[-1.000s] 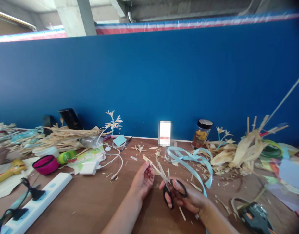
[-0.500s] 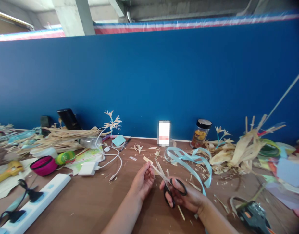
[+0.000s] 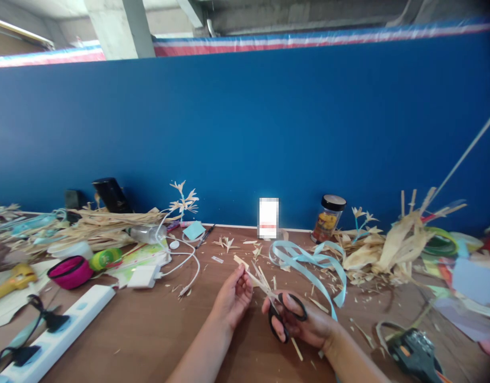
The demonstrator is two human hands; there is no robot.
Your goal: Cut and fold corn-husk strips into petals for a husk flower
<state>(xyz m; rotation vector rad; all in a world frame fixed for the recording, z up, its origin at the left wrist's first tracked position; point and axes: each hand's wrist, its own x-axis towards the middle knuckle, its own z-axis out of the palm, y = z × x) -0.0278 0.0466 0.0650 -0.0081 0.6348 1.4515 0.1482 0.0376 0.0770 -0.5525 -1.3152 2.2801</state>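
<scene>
Between the thumb and fingertips of my left hand (image 3: pixel 235 298) is a pale strip of dried husk (image 3: pixel 240 261), its end sticking up past the thumb. My right hand (image 3: pixel 308 322) grips black-handled scissors (image 3: pixel 272 306), thumb in one loop and fingers in the other. The blades point up and left, close to the strip beside my left fingertips. Whether they touch it I cannot tell. A thin straw-coloured piece (image 3: pixel 296 349) lies under my right hand. Beyond my hands, cut husk petals (image 3: pixel 227 243) lie on the brown table (image 3: pixel 149 335).
Light-blue ribbon (image 3: pixel 324 284) curls right of my hands, near a black-lidded jar (image 3: pixel 327 219). A husk bundle (image 3: pixel 396 247) and a dark glue gun (image 3: pixel 414 351) are at right. At left are a white power strip (image 3: pixel 75 324), a charger (image 3: pixel 143 276) and a yellow glue gun (image 3: pixel 19 279).
Both hands stay almost in place, still holding the husk strip and the scissors. The strip's free end stands slightly steeper. The whole view has shifted very slightly.
</scene>
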